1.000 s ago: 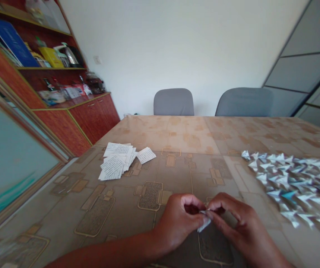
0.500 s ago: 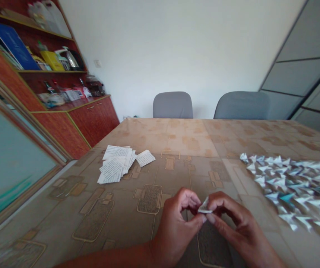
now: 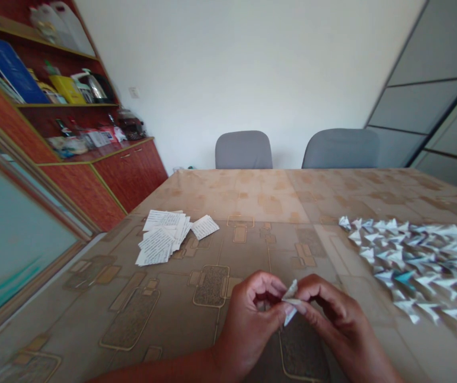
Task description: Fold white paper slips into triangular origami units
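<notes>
A small folded piece of paper [image 3: 291, 292] is pinched between both hands over the near part of the table. My left hand [image 3: 252, 314] grips its left side between thumb and fingers. From the other side, my right hand [image 3: 334, 316] holds it the same way, with the fingertips of both hands close together. One pointed end sticks up and another pokes out below the thumbs; the fingers cover part of it. Printed paper slips [image 3: 160, 236] lie in a loose pile to the left, with a single slip [image 3: 205, 227] beside them.
Many folded paper pieces [image 3: 420, 260] stand in rows at the right, one of them teal. A patterned cloth covers the table [image 3: 252, 197]. Two grey chairs [image 3: 244, 150] are at the far edge. A red-brown cabinet [image 3: 132, 170] with loaded shelves stands at the left.
The paper has opened out or turned between my fingers, so that a point now shows below the thumbs. Both hands stay in nearly the same place; the view has shifted slightly.
</notes>
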Demonstrator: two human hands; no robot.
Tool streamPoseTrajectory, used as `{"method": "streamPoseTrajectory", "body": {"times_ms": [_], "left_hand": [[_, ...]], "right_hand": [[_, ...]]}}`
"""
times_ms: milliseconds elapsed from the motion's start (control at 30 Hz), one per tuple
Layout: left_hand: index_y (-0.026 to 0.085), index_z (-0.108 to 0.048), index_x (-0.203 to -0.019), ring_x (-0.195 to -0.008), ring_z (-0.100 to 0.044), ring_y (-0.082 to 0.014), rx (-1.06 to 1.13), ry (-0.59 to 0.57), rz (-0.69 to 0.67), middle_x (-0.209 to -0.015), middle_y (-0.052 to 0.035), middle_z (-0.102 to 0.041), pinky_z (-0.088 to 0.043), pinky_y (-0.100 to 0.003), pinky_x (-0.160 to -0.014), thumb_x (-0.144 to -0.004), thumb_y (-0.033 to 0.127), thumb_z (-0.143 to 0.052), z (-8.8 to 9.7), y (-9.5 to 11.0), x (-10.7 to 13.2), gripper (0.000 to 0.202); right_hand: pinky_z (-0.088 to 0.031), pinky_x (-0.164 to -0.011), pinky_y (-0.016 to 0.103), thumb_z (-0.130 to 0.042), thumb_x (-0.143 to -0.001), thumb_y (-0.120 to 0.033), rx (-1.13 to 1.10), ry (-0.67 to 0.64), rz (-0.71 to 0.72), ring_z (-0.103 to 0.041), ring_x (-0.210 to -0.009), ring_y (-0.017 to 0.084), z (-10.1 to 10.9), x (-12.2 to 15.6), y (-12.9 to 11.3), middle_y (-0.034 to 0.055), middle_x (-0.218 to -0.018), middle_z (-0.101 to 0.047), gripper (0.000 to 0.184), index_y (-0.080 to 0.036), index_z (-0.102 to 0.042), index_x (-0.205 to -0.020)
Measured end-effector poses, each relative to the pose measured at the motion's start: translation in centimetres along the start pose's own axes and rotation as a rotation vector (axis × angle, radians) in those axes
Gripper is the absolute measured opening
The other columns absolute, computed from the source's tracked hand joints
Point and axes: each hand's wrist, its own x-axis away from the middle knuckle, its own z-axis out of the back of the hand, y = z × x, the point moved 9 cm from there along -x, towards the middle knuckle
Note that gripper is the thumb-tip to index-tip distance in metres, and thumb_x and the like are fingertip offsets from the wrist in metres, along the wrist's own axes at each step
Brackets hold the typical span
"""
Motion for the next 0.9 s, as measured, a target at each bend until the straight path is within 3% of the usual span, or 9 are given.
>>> {"method": "streamPoseTrajectory", "body": {"times_ms": [233,433,633,733,900], "left_hand": [[0.015,-0.056,-0.079,-0.066,-0.056,-0.0114,0.003,-0.001,0.001,-0.073,0.0007,-0.060,-0.044,-0.022,-0.061,-0.072,0.009,-0.066,0.2,0.1,-0.3,0.014],[0.015,-0.053,-0.078,-0.062,-0.054,-0.0103,0.037,-0.068,0.087,-0.071,0.0018,-0.058,-0.043,-0.022,-0.058,-0.070,0.012,-0.068,-0.5,-0.5,-0.1,0.017],[0.015,-0.053,-0.080,-0.060,-0.054,-0.0099,0.080,-0.061,0.112,-0.069,0.0028,-0.058,-0.043,-0.022,-0.058,-0.070,0.015,-0.070,-0.4,-1.1,-0.1,0.020],[0.016,-0.053,-0.082,-0.059,-0.054,-0.0104,0.076,-0.050,0.114,-0.068,0.0028,-0.059,-0.043,-0.022,-0.057,-0.069,0.014,-0.070,-0.2,-1.3,-0.3,0.021],[0.016,-0.053,-0.076,-0.061,-0.053,-0.0105,0.039,-0.029,0.086,-0.068,0.0022,-0.058,-0.042,-0.021,-0.057,-0.068,0.015,-0.070,-0.2,-1.0,-0.4,0.018]], "right_hand": [[-0.048,-0.064,0.025,-0.061,-0.086,-0.021,0.050,-0.031,0.040,-0.060,-0.071,0.015,0.2,-0.6,-0.4,-0.0013,-0.077,-0.062,0.003,-0.024,-0.060,-0.086],[-0.047,-0.064,0.025,-0.053,-0.092,-0.023,0.052,-0.044,0.022,-0.060,-0.071,0.015,0.2,-0.4,-0.2,-0.0008,-0.076,-0.060,0.013,-0.023,-0.060,-0.081],[-0.049,-0.065,0.026,-0.051,-0.093,-0.027,0.005,-0.028,-0.037,-0.060,-0.072,0.016,-0.2,-0.4,0.4,-0.0007,-0.075,-0.059,0.014,-0.022,-0.057,-0.081],[-0.050,-0.066,0.027,-0.056,-0.089,-0.025,0.025,-0.020,-0.010,-0.060,-0.074,0.017,-0.2,-0.5,0.0,-0.0003,-0.079,-0.061,0.002,-0.023,-0.057,-0.088],[-0.047,-0.066,0.028,-0.060,-0.087,-0.021,0.141,-0.010,0.067,-0.058,-0.074,0.017,0.2,-0.4,-0.8,0.0009,-0.082,-0.061,0.003,-0.023,-0.058,-0.088]]}}
